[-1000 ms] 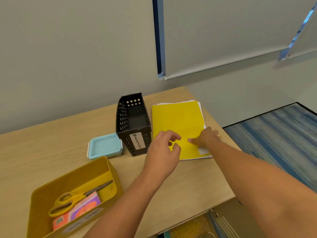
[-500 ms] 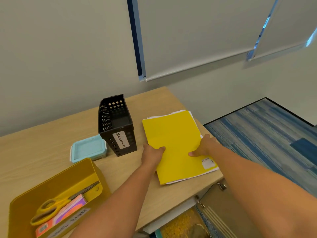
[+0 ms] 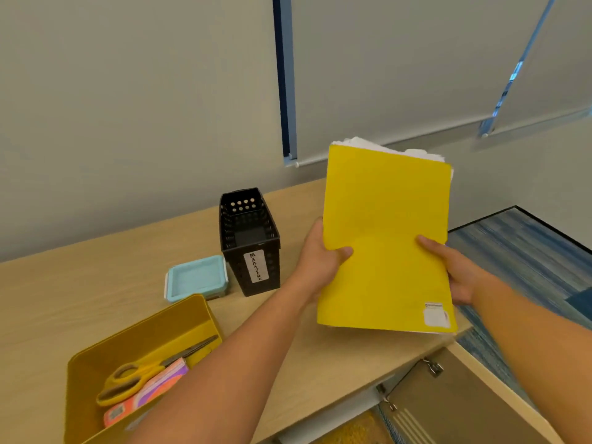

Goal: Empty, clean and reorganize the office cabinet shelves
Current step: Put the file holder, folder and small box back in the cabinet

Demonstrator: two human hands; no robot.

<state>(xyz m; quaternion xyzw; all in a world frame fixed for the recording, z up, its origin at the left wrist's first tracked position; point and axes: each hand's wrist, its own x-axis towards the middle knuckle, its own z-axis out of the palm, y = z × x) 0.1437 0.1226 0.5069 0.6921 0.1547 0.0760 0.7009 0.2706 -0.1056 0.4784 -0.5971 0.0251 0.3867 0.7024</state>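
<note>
Cabinet top [image 3: 80, 293]: one pale wood surface against a grey wall, bearing three containers.
Cabinet door [image 3: 461, 408]: one, swung open at lower right below the top's edge, with metal hinges showing on its inner side.
Yellow folder [image 3: 384, 238]: one, held clear of the cabinet top and tilted up toward the camera, above the top's right end. White sheets poke out along its upper edge; one small white label sits in its lower right corner.
Yellow bin [image 3: 96, 363]: one open bin at the near left of the top, cut off by the bottom of the picture.
Black magazine holder [image 3: 250, 241]: one perforated holder, upright near the middle of the top, with one white label reading "MAGAZINE" on its front. Nothing can be seen inside it.
Blue box [image 3: 196, 278]: one shallow, lidded, light blue box, just beside the holder on its left.
Scissors [image 3: 141, 376]: one pair with yellow handles, lying in the bin on top of a pink and orange packet [image 3: 150, 392].
Left hand [image 3: 320, 261]: pinching the folder's left edge, thumb on the front, fingers hidden behind.
Right hand [image 3: 461, 270]: pinching the folder's right edge lower down, thumb pressed on the front cover, fingers behind.
</note>
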